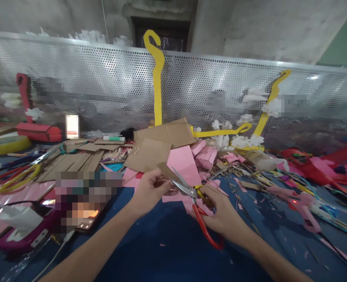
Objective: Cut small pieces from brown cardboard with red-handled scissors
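Observation:
Between the fingers of my left hand [153,190] is a small strip of brown cardboard [166,172], its upper end sticking out past the fingertips. My right hand [216,209] is closed on scissors [188,190] with one yellow and one red handle. The scissor blades are parted and point left, right beside the strip and my left fingertips. Behind both hands lie a sheet of pink paper [182,161] and a piece of brown cardboard [149,154].
A yellow hook-topped upright [158,86] stands before a perforated metal panel [111,78]. On the right lie a pink glue gun [301,203] and scraps. Leftward are flat cardboard strips [70,164], a tape roll [8,145] and a purple power strip [23,239].

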Tool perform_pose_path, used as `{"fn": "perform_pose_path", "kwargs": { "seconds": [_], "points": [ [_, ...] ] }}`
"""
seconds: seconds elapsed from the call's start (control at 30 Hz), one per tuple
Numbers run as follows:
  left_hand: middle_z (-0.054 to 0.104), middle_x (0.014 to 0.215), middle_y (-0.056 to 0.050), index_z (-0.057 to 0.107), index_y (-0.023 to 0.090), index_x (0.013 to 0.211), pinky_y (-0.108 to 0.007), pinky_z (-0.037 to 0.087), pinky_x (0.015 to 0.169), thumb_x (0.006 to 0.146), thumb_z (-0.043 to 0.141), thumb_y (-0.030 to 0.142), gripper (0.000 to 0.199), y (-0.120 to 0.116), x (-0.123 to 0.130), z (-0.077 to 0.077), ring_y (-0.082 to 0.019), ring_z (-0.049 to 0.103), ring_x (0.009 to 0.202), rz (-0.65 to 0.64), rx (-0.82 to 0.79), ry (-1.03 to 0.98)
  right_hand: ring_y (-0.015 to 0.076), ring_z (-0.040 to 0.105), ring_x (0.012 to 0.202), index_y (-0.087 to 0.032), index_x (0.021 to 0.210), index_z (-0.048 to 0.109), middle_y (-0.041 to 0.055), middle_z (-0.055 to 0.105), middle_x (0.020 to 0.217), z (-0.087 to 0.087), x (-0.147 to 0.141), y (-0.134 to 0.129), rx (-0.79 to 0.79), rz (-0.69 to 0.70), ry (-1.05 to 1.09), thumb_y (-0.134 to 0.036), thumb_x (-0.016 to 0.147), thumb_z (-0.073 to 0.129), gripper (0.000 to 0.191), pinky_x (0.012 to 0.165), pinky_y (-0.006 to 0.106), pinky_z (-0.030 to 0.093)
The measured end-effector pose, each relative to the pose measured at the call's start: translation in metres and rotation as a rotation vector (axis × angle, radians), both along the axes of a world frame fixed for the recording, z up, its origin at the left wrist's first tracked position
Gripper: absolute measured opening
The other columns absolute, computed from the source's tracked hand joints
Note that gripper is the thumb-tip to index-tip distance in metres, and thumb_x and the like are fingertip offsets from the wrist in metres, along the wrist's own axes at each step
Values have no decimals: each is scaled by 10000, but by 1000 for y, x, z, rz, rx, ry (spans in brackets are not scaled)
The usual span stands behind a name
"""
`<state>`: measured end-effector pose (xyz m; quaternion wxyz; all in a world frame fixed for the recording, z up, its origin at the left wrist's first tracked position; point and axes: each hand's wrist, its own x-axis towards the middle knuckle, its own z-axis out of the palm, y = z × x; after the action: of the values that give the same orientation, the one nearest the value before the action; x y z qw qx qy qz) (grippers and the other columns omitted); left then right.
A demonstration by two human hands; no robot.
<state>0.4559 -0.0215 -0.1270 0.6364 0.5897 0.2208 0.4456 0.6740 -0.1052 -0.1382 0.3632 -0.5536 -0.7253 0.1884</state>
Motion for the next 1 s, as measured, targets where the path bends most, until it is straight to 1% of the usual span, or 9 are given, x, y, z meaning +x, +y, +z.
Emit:
{"fn": "perform_pose_path", "kwargs": {
  "seconds": [0.17,0.3,0.4,0.67,0.8,1.0],
  "points": [
    [766,863,-52,681,139,954,-326,630,787,805,785,334,267,-2,1,-1,-165,744,754,34,-18,-3,144,431,678,-214,838,539,-9,505,819,1,0,1,10,-12,-9,-288,769,740,225,577,252,352],
    [766,851,-53,675,132,935,-339,637,787,784,805,343,289,-3,3,-3,-180,749,773,64,-34,-13,141,434,672,-216,824,529,-15,493,800,-2,1,2,1,-10,3,-269,771,727,211,579,249,366],
    [767,884,-62,679,128,950,-335,641,773,764,819,361,329,-3,4,-4,-190,751,789,80,-37,-25,140,436,674,-218,809,520,-18,493,795,-5,2,3,11,-7,5,-268,763,732,222,580,248,365],
    [765,860,-52,682,132,956,-317,643,763,765,819,375,338,-3,4,-4,-174,748,759,52,-38,-32,144,445,682,-212,781,530,-13,507,787,-5,2,3,19,-24,-24,-254,768,707,182,582,248,366],
    [759,824,-46,686,129,939,-337,646,775,749,831,377,344,-3,3,-2,-180,746,764,48,-40,-31,144,444,672,-212,789,541,-16,507,774,-4,2,3,23,-16,-14,-253,778,697,162,578,247,366],
    [762,854,-59,686,130,941,-362,645,796,769,815,375,326,-3,2,-3,-187,746,778,22,-31,-28,149,441,690,-212,764,516,-13,512,775,-2,2,3,43,-23,-38,-257,784,700,191,592,254,353]
  ]
}}
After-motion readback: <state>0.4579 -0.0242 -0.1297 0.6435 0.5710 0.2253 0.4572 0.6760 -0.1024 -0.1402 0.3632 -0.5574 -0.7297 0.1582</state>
